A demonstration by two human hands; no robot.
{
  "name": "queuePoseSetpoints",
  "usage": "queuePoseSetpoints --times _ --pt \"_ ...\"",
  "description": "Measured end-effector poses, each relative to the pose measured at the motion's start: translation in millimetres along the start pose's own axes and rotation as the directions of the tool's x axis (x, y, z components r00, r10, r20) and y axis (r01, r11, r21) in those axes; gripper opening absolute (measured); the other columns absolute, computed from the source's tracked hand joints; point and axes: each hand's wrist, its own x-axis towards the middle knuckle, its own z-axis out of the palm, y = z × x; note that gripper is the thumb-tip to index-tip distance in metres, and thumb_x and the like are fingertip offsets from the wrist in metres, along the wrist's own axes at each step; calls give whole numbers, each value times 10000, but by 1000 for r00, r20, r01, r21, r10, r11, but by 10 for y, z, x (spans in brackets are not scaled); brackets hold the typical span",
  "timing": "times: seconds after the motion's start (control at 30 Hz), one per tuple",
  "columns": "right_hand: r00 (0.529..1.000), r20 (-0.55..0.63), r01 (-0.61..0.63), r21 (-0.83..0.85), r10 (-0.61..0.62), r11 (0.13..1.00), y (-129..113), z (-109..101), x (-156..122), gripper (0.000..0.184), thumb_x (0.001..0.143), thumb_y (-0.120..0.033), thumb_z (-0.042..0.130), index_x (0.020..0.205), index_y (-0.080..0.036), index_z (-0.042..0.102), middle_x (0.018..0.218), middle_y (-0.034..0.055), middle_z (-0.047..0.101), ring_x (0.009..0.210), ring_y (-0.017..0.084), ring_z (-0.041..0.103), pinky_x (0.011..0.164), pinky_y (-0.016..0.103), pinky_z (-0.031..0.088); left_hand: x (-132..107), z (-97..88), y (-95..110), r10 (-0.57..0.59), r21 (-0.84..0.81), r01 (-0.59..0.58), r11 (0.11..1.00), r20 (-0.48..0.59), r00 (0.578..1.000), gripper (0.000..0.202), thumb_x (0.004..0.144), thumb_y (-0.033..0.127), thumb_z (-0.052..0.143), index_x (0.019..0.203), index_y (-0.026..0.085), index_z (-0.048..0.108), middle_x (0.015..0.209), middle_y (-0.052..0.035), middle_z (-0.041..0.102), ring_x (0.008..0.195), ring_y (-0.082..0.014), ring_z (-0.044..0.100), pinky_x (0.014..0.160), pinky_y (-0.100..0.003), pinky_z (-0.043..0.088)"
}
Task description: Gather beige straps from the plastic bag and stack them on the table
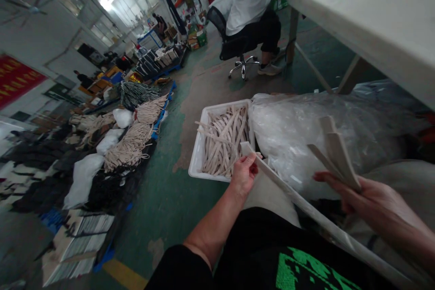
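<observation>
My left hand (244, 172) is closed in a pinch on the end of a long beige strip (292, 192) that runs down to the right across my lap. It hovers at the near edge of a white plastic crate (196, 156) filled with several similar beige strips (224, 140). My right hand (365, 197) is closed on a small bundle of beige strips (335, 149) that stick upward from its fingers.
A big clear plastic bag (306, 131) lies right of the crate. A white table (367, 13) stands above it. A person in a white shirt sits on an office chair (234, 47) ahead. Bundled cords (136, 138) and stacked goods cover the floor at left.
</observation>
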Motion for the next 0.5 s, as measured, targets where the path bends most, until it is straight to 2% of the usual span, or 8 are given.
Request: queuePoseSetpoints --times 0.03,0.1,0.13,0.23,0.37,0.5 --pt "996 79 -47 38 43 998 -83 81 67 706 804 -773 464 1041 -194 792 400 8 505 385 220 506 389 328 397 -24 22 -22 -4 -1 4 1000 19 1000 457 491 421 962 750 114 745 759 -51 729 562 -61 526 518 -200 336" --pt "982 187 -18 73 4 997 -214 298 159 625 783 -722 527 968 -189 795 458 -4 542 419 192 503 415 295 376 -52 59 -56 0 -12 0 1000 39 999 490 466 449 967 755 120 748 756 -45 724 576 -66 537 528 -204 348" --pt "978 205 26 67 -40 997 -252 412 183 561 776 -685 563 912 -193 794 508 0 584 463 191 532 438 282 378 -57 72 -66 7 -19 -6 1000 40 999 494 463 452 968 759 124 748 758 -41 723 586 -70 545 537 -207 354" --pt "987 146 63 42 -68 997 -270 650 184 497 777 -649 569 742 -198 772 535 7 622 504 198 562 456 272 370 -54 94 -72 25 -29 -25 999 18 1000 505 441 448 973 757 129 742 737 -26 708 585 -71 539 543 -216 349" --pt "995 64 74 67 -78 995 -245 657 133 568 810 -722 530 698 -211 752 566 34 686 531 220 624 486 276 420 -62 151 -56 23 -47 -22 999 17 1000 533 427 486 972 741 136 724 688 -6 667 561 -65 504 535 -220 338" --pt "995 -23 95 42 -94 995 -308 570 129 594 804 -766 520 657 -224 714 534 38 674 506 221 625 458 270 398 -178 272 -144 29 -89 -28 996 9 1000 557 401 482 985 728 135 697 656 16 613 554 -57 477 527 -215 319"
